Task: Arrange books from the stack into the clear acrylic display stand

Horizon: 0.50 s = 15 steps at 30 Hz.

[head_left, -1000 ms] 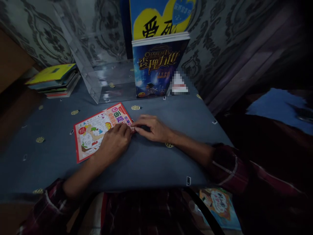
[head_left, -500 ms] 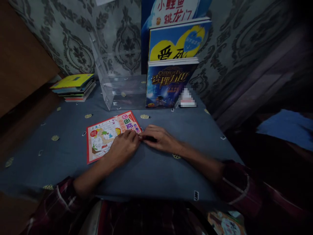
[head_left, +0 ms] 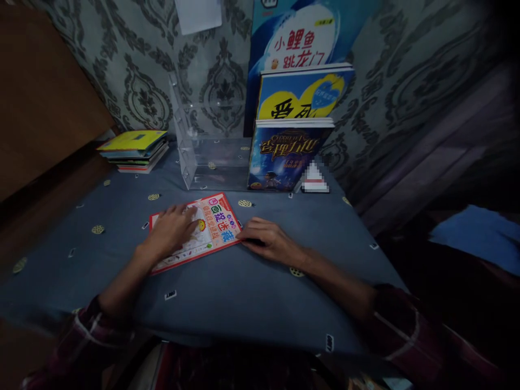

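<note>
A red-bordered picture book (head_left: 221, 222) with a colourful cover lies tilted on the grey-blue tablecloth. My left hand (head_left: 168, 230) is over its left part, fingers stretched out and slightly blurred, hiding some of the cover drawing. Whether the palm presses on the cover, I cannot tell. At the book's right corner, my right hand (head_left: 270, 241) rests low on the cloth with its fingers closed, thumb and fingertips pinching that corner.
Behind the book stands a clear acrylic rack (head_left: 217, 176). Its right side holds several upright books, a dark blue one (head_left: 280, 162) in front. A book stack (head_left: 136, 149) lies at the back left. Beside the rack is a small blurred-out triangular item (head_left: 314, 181).
My left hand has moved left from the book's right corner onto its left part, and its fingers have opened. My right hand stays by the corner. The view has tilted up slightly.
</note>
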{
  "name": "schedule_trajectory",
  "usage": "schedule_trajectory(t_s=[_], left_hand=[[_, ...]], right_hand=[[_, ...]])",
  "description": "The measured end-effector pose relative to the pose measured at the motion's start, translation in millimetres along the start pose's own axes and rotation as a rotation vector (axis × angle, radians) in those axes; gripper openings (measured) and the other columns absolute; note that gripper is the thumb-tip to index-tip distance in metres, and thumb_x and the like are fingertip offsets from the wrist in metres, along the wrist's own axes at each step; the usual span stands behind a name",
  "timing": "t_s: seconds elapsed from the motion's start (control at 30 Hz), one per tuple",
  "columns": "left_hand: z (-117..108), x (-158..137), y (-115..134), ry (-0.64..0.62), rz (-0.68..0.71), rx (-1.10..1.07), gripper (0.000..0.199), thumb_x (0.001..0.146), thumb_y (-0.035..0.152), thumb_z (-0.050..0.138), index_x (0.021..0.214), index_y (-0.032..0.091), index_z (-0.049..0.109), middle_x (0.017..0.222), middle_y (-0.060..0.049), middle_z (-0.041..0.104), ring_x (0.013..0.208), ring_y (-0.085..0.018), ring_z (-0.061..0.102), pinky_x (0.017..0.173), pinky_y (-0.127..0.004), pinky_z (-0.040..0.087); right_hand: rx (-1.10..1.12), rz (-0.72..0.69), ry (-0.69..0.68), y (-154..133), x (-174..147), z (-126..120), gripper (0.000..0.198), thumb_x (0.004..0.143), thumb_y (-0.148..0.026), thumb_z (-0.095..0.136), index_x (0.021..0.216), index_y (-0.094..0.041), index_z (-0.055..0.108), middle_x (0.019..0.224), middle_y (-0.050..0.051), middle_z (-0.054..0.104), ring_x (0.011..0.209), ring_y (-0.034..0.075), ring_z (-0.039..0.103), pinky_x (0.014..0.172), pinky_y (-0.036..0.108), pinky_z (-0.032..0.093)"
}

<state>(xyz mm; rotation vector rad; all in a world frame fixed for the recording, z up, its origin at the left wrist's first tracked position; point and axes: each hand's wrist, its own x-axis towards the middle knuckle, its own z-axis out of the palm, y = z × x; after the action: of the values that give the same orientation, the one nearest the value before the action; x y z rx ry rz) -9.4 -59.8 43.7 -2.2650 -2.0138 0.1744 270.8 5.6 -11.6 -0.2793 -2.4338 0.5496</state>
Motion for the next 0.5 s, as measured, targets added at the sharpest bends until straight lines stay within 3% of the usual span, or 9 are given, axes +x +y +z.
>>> schedule_trajectory(t_s=[0.13,0.37,0.5], left_hand=[[-5,-2,-21,-0.104,-0.074,-0.033,0.043,0.108,0.036,0.04,0.146,0.024,0.056,0.147,-0.014,0.059,0.124,-0.032,0.063,0.096,-0.042,0.053],[-26,-7,-11,-0.215,-0.134,0.033,0.042,0.104,0.049,0.047,0.131,0.023,0.067,0.121,-0.014,0.071,0.106,-0.033,0.072,0.078,-0.036,0.052],[-28,-9,-7,-0.215,-0.145,0.01,0.039,0.103,0.05,0.049,0.12,0.021,0.07,0.113,-0.013,0.074,0.101,-0.032,0.073,0.077,-0.035,0.05]], right_hand=[[-0.011,-0.012,-0.012,1,0,-1,0.017,0.104,-0.019,0.055,0.11,-0.018,0.072,0.094,0.007,0.075,0.087,0.018,0.067,0.079,0.034,0.057],[-0.188,0.054,0.05,23,-1,-6,0.024,0.104,-0.016,0.051,0.11,-0.021,0.074,0.096,0.008,0.079,0.088,0.021,0.071,0.083,0.037,0.057],[-0.273,0.109,0.096,49,6,-6,0.025,0.099,-0.011,0.054,0.104,-0.021,0.077,0.094,0.008,0.08,0.086,0.023,0.071,0.076,0.035,0.056]])
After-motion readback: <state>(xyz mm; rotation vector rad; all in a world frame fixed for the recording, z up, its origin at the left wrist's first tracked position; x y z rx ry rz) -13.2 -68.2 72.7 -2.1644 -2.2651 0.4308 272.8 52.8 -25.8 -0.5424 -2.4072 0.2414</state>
